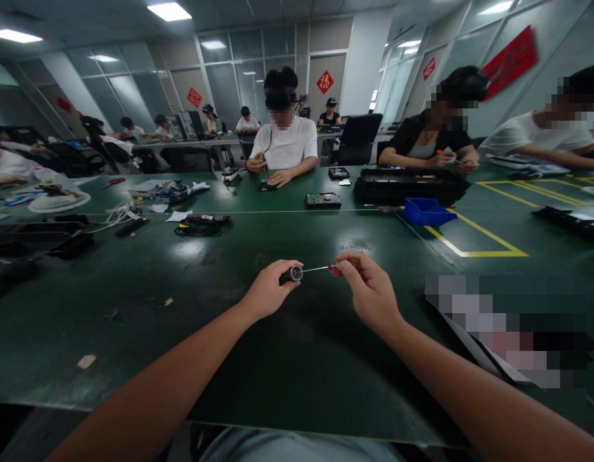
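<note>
My left hand (pixel 272 289) is closed around a small dark cylinder (pixel 295 274) whose round, silvery open end faces me. In my right hand (pixel 371 292) is a screwdriver (pixel 316 269) with a thin metal shaft and a reddish handle, gripped between thumb and fingers. The shaft points left, and its tip meets the rim or opening of the cylinder; I cannot tell how far in it reaches. Both hands are above the green table (pixel 258 385), near its middle. My fingers hide most of the cylinder's body and part of the screwdriver's handle.
A coiled black cable (pixel 198 226) lies ahead on the left. Across the table are a hard drive (pixel 323 200), a long black casing (pixel 412 186) and a blue bin (pixel 429 212). A blurred-out flat item (pixel 508 333) lies right. Opposite, a person (pixel 287 144) works with a screwdriver.
</note>
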Tool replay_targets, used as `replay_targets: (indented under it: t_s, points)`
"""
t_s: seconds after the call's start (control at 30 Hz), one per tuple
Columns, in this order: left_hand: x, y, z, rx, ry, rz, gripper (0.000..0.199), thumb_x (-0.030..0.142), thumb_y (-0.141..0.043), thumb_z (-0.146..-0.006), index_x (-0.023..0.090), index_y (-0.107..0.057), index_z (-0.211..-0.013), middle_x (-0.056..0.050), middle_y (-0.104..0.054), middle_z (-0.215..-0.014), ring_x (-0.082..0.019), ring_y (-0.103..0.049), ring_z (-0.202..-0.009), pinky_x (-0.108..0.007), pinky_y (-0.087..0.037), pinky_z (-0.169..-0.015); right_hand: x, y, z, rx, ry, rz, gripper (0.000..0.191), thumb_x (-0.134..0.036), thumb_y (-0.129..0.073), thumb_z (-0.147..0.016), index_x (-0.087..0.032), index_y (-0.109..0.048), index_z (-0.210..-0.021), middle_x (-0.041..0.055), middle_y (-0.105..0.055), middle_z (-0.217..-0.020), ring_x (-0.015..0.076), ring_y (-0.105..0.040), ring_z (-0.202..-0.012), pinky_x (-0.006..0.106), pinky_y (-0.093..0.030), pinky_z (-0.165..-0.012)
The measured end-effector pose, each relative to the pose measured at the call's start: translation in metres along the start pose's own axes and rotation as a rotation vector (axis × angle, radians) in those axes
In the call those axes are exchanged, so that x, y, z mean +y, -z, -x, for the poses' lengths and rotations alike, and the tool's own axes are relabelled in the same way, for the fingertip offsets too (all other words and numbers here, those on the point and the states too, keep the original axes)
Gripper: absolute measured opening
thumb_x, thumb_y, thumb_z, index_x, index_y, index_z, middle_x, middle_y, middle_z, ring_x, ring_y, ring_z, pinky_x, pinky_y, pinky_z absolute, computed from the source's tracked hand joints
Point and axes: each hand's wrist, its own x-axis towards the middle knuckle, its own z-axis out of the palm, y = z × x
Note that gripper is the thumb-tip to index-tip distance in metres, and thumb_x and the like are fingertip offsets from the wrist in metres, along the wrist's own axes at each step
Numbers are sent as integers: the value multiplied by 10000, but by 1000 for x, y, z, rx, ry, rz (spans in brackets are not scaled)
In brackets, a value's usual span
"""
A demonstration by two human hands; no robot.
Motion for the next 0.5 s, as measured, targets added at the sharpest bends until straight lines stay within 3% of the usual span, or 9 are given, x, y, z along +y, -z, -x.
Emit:
replay_targets:
  t_s: [0.5]
  points:
    - [-2, 1, -1, -6, -29, -6, 373, 160, -667, -880, 257, -655, -1240, -45, -656, -1250, -230, -588, -1188, -417, -427, -1085, 2, -1, -1, -55, 33, 70, 249, -439, -547, -960, -230, -650, -1048, 57, -758, -926, 222, -732, -883, 371, -564, -804]
